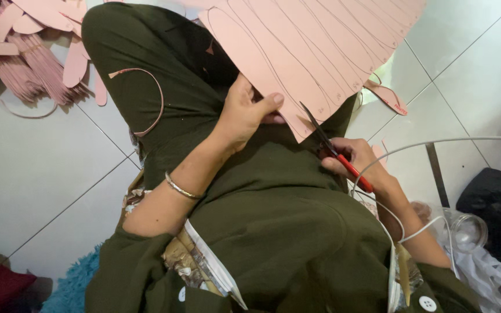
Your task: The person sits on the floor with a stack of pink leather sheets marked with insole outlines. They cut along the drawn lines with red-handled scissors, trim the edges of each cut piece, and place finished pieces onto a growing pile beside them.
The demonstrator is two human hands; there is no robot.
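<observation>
Left hand (249, 113) raised over the lap, wrist bent back, thin metal bangle (182, 189) on the forearm; grip closed on the lower edge of a pink sheet (314, 46), thumb on top, fingers hidden beneath. Right hand (358, 162) lower and nearer the body, grip closed through the red handles of a pair of scissors (334, 149), dark blades pointing up and away, tips meeting the sheet's bottom edge just beside the left thumb. Sheet broad, flat, stiff-looking, matte pink, marked all over with long curved outlines like narrow soles side by side; held tilted above the knees, over dark olive cloth (273, 220), soft and creased. Curved pink offcut strip (152, 98) lying on the cloth. Cut pink pieces (24, 52) piled on the glossy white tile floor (30, 168) at upper left, long and rounded at the ends. White cable (401, 232) looping past the right wrist.
</observation>
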